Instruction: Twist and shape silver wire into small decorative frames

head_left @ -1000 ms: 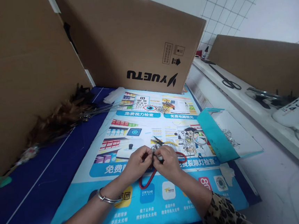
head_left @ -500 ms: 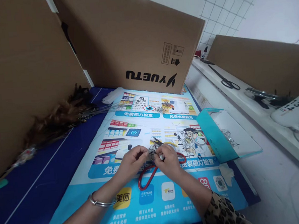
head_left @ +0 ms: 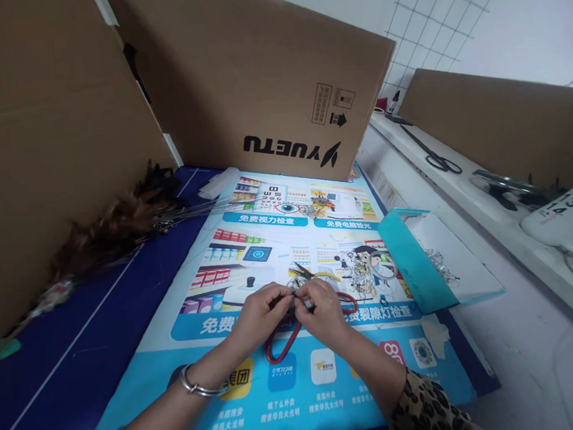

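Observation:
My left hand (head_left: 268,313) and my right hand (head_left: 325,310) meet over the printed mat, fingertips pinched together on something small and dark that looks like thin wire. Its exact shape is hidden by the fingers. Just behind the fingertips shows a little tangle of dark wire (head_left: 295,284). Beneath the hands lies a pair of red-handled scissors (head_left: 284,346), its blades covered. Pliers with yellow grips (head_left: 324,276) rest just beyond my right hand, jaws toward the left. Right of them spreads a heap of thin black wire pieces (head_left: 361,277), beside a clear round ring (head_left: 382,265).
A teal box (head_left: 402,268) with an open white flap holds more wire bits (head_left: 440,266). Brown feathers on thin stems (head_left: 102,231) lie along the left. Cardboard (head_left: 254,77) stands behind the mat. Black scissors (head_left: 440,161) and a white mug (head_left: 568,220) are on the right ledge.
My left hand has moved slightly right, and its fingertips now meet those of my right hand. My right hand stays nearly in place. The tools have not moved.

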`<action>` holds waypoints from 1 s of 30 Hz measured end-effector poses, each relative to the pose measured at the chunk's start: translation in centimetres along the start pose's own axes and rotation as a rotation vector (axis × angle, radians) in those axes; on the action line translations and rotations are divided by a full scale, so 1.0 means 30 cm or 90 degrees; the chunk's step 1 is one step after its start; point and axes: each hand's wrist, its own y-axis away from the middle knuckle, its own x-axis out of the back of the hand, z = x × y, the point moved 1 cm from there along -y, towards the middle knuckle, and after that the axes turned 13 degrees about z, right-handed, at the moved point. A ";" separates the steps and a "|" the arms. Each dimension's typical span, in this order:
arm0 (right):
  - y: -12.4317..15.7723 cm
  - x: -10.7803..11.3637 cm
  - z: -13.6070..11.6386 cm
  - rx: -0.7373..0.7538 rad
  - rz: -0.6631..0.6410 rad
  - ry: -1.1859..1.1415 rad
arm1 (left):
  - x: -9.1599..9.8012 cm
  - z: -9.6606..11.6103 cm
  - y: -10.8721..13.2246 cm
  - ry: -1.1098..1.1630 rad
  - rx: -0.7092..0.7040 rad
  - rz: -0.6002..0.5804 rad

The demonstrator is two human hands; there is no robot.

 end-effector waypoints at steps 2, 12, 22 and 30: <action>0.001 -0.001 0.000 -0.004 -0.009 -0.001 | -0.001 0.002 0.000 -0.011 -0.014 0.001; 0.018 0.000 -0.018 0.028 0.009 0.017 | -0.019 0.009 0.011 -0.073 -0.039 0.052; -0.005 0.022 -0.039 0.069 -0.038 0.093 | -0.014 0.025 0.018 -0.143 -0.109 0.037; -0.005 0.029 -0.032 0.065 -0.036 0.116 | 0.040 0.001 0.014 -0.310 -0.270 0.147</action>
